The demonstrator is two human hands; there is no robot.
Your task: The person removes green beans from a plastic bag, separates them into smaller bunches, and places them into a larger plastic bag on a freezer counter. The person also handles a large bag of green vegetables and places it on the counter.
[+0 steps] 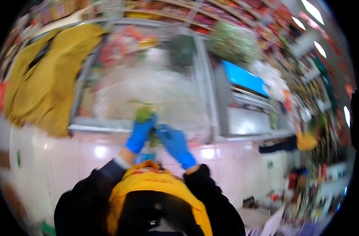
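My left hand (142,131), in a blue glove, is closed around a bunch of green leafy vegetable (143,114), whose leaves stick out past the fingers. Close beside it, touching or nearly so, is my gloved right hand (173,143). Its fingers are bent near the greenery's lower end; blur hides whether they grip anything. Both hands are above the near edge of a grey-framed chest display case (100,127). A large heap of clear plastic bags (150,85) spreads just beyond them.
A mustard-coloured cloth (55,76) drapes over the case's left side. To the right are a big bag of greens (234,42) and a blue panel (244,78). Stocked shelves (167,10) line the back. A person in a yellow vest (306,141) is at far right.
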